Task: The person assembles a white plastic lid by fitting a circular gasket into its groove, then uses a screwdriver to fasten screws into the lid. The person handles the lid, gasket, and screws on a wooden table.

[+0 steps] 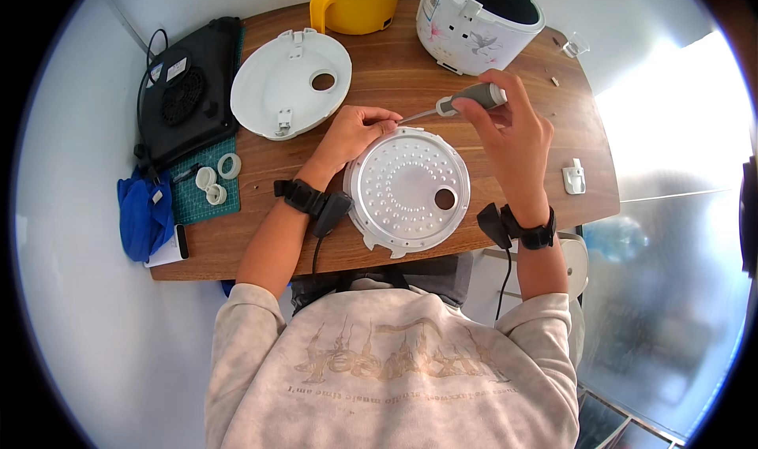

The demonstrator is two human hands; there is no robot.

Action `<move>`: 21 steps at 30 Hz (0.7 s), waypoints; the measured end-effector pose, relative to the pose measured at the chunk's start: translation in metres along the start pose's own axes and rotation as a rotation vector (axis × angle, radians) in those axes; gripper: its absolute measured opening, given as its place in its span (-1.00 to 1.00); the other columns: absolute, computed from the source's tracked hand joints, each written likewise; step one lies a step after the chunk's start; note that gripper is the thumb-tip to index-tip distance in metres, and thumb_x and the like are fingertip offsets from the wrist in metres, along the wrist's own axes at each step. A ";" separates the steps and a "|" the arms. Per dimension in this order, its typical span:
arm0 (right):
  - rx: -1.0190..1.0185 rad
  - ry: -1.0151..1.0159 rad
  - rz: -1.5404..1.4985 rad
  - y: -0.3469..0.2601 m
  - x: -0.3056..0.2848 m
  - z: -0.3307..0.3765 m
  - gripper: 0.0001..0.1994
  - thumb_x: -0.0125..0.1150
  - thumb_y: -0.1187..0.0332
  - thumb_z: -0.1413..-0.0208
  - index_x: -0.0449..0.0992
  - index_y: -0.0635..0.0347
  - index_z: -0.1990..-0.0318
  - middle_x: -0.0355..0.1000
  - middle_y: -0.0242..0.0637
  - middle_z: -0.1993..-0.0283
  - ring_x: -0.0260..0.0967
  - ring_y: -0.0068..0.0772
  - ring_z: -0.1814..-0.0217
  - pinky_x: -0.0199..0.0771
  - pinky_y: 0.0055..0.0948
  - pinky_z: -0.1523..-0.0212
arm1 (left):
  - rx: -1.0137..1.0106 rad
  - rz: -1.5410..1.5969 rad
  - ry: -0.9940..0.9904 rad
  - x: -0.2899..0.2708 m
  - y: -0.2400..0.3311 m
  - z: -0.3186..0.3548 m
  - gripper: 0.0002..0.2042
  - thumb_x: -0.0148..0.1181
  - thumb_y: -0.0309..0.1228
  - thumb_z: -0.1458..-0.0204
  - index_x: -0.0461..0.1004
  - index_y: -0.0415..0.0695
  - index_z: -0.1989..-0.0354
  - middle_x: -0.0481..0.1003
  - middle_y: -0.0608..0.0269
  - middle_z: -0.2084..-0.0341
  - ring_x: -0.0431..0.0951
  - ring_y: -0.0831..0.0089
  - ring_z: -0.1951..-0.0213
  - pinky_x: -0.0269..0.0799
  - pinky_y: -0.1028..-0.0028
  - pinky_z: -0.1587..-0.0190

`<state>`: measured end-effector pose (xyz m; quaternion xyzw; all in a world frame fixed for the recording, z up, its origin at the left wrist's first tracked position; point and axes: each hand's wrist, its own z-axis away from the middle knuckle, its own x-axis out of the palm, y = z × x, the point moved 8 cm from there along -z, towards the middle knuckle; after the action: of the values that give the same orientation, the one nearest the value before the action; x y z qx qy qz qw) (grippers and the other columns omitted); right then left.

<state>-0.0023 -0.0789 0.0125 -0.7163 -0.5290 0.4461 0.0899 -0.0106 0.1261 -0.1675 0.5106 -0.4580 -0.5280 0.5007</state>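
Observation:
My right hand (515,137) grips a screwdriver (478,96) with a grey and white handle, its shaft slanting down to the left. My left hand (359,137) is closed at the far left edge of a round silver metal plate (407,200), its fingertips pressed together beside the screwdriver's tip. Whatever those fingertips pinch is hidden. Raised dimples, a round hole and edge tabs mark the plate, which lies on the wooden table in front of me. Just beyond my left hand rests a round white lid (276,82) with a hole and metal brackets.
At the back stand a yellow pot (359,11) and a white flower-patterned rice cooker body (474,39). A black appliance (193,94), green cutting mat (209,200), white rings (229,166) and blue cloth (146,220) lie left. A small white part (574,179) sits right.

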 end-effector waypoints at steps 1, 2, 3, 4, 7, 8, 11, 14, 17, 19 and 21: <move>-0.005 -0.002 0.015 -0.002 0.000 -0.001 -0.65 0.49 0.26 -0.09 0.50 0.15 0.06 0.63 -0.22 0.39 0.65 -0.39 0.38 0.58 -0.51 0.35 | -0.003 0.002 -0.003 0.000 0.000 0.000 -0.75 0.32 -0.35 -0.20 0.66 -0.28 0.07 0.67 0.29 0.35 0.56 0.65 0.36 0.52 0.57 0.26; -0.010 -0.004 0.031 -0.003 0.001 -0.002 -0.65 0.48 0.25 -0.10 0.50 0.15 0.05 0.63 -0.23 0.39 0.65 -0.39 0.39 0.58 -0.52 0.35 | -0.007 0.005 -0.006 0.000 0.001 0.001 -0.74 0.32 -0.35 -0.20 0.66 -0.28 0.06 0.67 0.28 0.34 0.56 0.64 0.35 0.52 0.57 0.25; -0.003 -0.007 0.018 -0.003 0.001 -0.002 -0.64 0.47 0.27 -0.11 0.49 0.15 0.02 0.63 -0.23 0.38 0.65 -0.38 0.38 0.59 -0.50 0.34 | -0.011 0.007 -0.009 0.000 0.001 0.001 -0.74 0.32 -0.35 -0.21 0.66 -0.28 0.05 0.67 0.27 0.32 0.57 0.63 0.35 0.52 0.57 0.24; 0.003 -0.011 0.004 -0.004 0.002 -0.003 -0.64 0.46 0.28 -0.12 0.48 0.15 0.00 0.63 -0.22 0.37 0.65 -0.38 0.37 0.60 -0.49 0.33 | -0.001 -0.005 0.000 0.000 0.003 0.001 -0.74 0.32 -0.35 -0.21 0.65 -0.28 0.05 0.67 0.26 0.31 0.57 0.63 0.33 0.53 0.56 0.22; -0.006 -0.027 -0.018 -0.009 0.006 -0.004 -0.61 0.42 0.35 -0.14 0.46 0.15 -0.09 0.62 -0.17 0.29 0.65 -0.33 0.32 0.64 -0.43 0.27 | 0.013 -0.032 0.016 -0.001 0.004 0.000 -0.73 0.31 -0.35 -0.21 0.64 -0.28 0.03 0.67 0.23 0.27 0.59 0.60 0.30 0.53 0.54 0.18; -0.013 -0.033 -0.021 -0.011 0.008 -0.004 -0.60 0.40 0.37 -0.15 0.45 0.15 -0.12 0.62 -0.15 0.25 0.66 -0.31 0.30 0.66 -0.41 0.25 | 0.009 -0.035 0.015 -0.001 0.002 0.000 -0.73 0.31 -0.35 -0.21 0.64 -0.28 0.03 0.67 0.22 0.25 0.59 0.60 0.29 0.53 0.53 0.17; -0.002 -0.088 -0.078 -0.017 0.010 -0.006 -0.55 0.35 0.43 -0.16 0.41 0.15 -0.20 0.60 -0.09 0.14 0.65 -0.26 0.23 0.69 -0.35 0.20 | -0.013 -0.027 -0.009 0.000 -0.001 -0.001 -0.68 0.32 -0.29 -0.22 0.62 -0.29 0.00 0.66 0.24 0.22 0.57 0.62 0.25 0.52 0.56 0.14; -0.006 -0.082 -0.096 -0.013 0.015 -0.010 -0.52 0.35 0.46 -0.16 0.39 0.15 -0.23 0.58 -0.08 0.07 0.65 -0.25 0.19 0.71 -0.35 0.18 | -0.022 0.002 -0.032 0.001 -0.002 -0.001 -0.66 0.33 -0.27 -0.22 0.61 -0.29 -0.01 0.66 0.25 0.21 0.56 0.63 0.24 0.51 0.57 0.13; -0.048 -0.058 -0.121 -0.014 0.016 -0.012 -0.52 0.35 0.48 -0.15 0.39 0.16 -0.23 0.58 -0.08 0.07 0.64 -0.25 0.18 0.72 -0.36 0.18 | -0.021 0.001 -0.034 0.000 -0.002 -0.001 -0.67 0.33 -0.28 -0.22 0.62 -0.29 -0.01 0.66 0.26 0.22 0.57 0.64 0.24 0.52 0.57 0.13; -0.029 -0.052 -0.140 -0.012 0.018 -0.011 -0.53 0.34 0.50 -0.16 0.40 0.16 -0.22 0.58 -0.08 0.07 0.64 -0.26 0.18 0.72 -0.36 0.18 | -0.019 -0.002 -0.034 0.000 -0.002 -0.001 -0.68 0.33 -0.29 -0.22 0.63 -0.28 -0.01 0.66 0.26 0.22 0.57 0.64 0.25 0.52 0.57 0.14; -0.025 -0.046 -0.154 -0.012 0.018 -0.011 -0.55 0.34 0.50 -0.16 0.42 0.16 -0.21 0.58 -0.09 0.07 0.64 -0.26 0.18 0.73 -0.35 0.18 | -0.016 0.006 -0.036 -0.001 0.000 -0.001 -0.68 0.33 -0.29 -0.22 0.63 -0.27 -0.03 0.66 0.26 0.22 0.57 0.64 0.25 0.52 0.58 0.14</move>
<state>-0.0017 -0.0549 0.0161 -0.6642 -0.5898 0.4477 0.1029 -0.0098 0.1267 -0.1677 0.4955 -0.4642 -0.5393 0.4981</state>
